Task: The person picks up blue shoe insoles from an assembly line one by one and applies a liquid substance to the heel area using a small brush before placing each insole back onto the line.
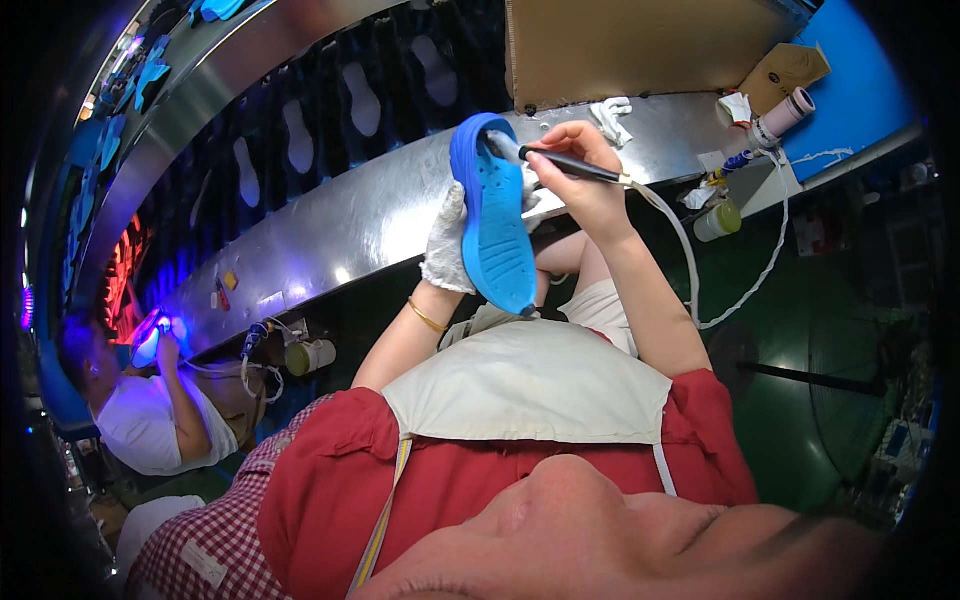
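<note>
My left hand (447,240), in a whitish knit glove, grips a blue shoe sole (500,225) along its left edge. The sole stands nearly upright in view, its lighter inner face showing, with a darker blue rim around the top. My bare right hand (592,180) pinches a black-handled brush (575,166) like a pen. Its pale bristles touch the inside of the sole near the upper end. From the back of the handle runs a whitish hose (685,245). Some of my left fingers are hidden behind the sole.
Beyond my hands runs a metal ledge (350,222), then a dark conveyor carrying several pale sole shapes (362,100). A white glove (612,120) and cardboard (640,50) lie farther back. A green-lidded jar (717,222) hangs at right. Far left, a person (165,415) works under violet light.
</note>
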Tool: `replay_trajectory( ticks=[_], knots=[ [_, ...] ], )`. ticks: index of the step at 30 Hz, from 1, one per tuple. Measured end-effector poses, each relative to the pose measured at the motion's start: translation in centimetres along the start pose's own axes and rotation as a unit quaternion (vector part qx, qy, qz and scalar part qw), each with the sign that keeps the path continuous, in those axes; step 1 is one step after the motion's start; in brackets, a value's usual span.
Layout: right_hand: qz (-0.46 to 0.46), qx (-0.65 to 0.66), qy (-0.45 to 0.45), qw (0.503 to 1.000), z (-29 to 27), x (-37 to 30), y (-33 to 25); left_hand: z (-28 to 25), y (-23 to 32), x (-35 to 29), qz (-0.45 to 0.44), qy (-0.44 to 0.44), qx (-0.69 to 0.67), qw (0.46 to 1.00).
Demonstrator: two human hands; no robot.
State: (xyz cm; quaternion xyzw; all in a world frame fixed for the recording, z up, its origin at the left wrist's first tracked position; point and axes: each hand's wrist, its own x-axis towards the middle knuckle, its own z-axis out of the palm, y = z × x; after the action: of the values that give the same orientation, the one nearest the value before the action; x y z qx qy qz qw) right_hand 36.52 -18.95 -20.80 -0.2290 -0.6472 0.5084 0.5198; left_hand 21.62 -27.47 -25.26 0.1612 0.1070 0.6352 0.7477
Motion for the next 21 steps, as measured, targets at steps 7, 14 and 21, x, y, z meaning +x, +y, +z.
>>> replay_trajectory(
  ticks=[7, 14, 21],
  knots=[
    [0.039, 0.086, -0.055, 0.994, 0.9, -2.6, -1.5, -4.9, 0.1, 1.5, 0.076, 0.034, 0.107, 0.991],
    [-0.045, -0.109, -0.129, 0.985, 2.1, -3.5, -1.9, -4.3, 1.0, 2.6, 0.045, 0.094, 0.038, 0.994],
    [-0.144, -0.208, -0.155, 0.955, 2.2, -4.1, -1.2, -4.0, 3.5, 2.6, 0.047, 0.024, -0.006, 0.999]
  ],
)
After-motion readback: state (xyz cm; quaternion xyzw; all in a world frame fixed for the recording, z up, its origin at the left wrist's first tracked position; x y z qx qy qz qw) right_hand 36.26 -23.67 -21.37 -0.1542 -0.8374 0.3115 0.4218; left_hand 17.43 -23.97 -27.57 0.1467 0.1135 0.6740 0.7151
